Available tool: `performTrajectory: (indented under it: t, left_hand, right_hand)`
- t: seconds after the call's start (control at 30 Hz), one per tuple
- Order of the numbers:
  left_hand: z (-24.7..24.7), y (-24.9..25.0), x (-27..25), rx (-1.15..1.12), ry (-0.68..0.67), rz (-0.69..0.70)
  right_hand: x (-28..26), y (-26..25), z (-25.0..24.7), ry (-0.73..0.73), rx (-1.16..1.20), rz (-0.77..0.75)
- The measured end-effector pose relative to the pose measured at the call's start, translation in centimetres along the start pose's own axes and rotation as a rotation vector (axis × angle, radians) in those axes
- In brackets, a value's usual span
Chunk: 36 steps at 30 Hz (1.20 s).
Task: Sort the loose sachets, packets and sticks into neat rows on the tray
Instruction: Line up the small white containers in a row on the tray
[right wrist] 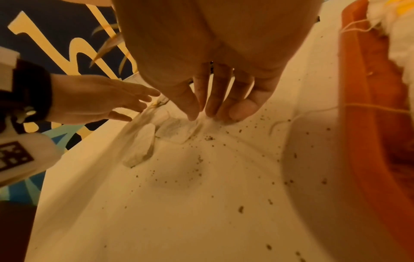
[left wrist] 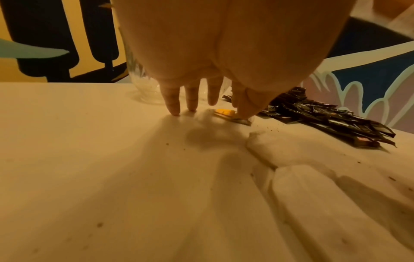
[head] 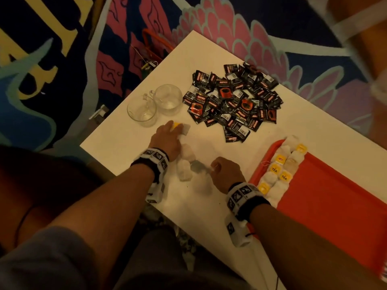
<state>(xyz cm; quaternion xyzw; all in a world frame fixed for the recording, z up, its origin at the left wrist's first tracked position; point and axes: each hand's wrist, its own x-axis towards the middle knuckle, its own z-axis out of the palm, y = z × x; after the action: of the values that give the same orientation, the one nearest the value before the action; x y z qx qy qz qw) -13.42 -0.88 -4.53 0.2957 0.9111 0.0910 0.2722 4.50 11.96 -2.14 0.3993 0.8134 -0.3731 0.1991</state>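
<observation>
My left hand lies flat at the table's middle, its straight fingertips on the white table and its thumb touching the yellow tag of a tea bag. My right hand pinches the edge of another white tea bag between thumb and fingertips, just above the table. Two loose tea bags lie between my wrists. On the red tray at the right, tea bags sit in two rows along its left end.
A heap of black coffee sachets covers the far middle of the table. Two glass mugs stand just beyond my left hand. Tea crumbs dot the table. A patterned carpet surrounds it.
</observation>
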Motion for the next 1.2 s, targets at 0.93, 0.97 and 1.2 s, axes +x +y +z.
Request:
performTrajectory:
  t: [0.93,0.97,1.2]
  left_hand:
    - [0.5,-1.6,-0.9,-0.407,0.197,-0.348]
    - [0.3,-1.9,-1.2,-0.445,0.202,-0.348]
    - [0.8,-2.8,-2.0,-0.285,0.112,-0.307]
  right_hand:
    - [-0.7,-0.7,1.5,0.117,0.296,0.011]
    - [-0.7,-0.8,1.4,0.118,0.297,0.005]
    - [-0.6,-1.2,0.8,0.116,0.338,-0.037]
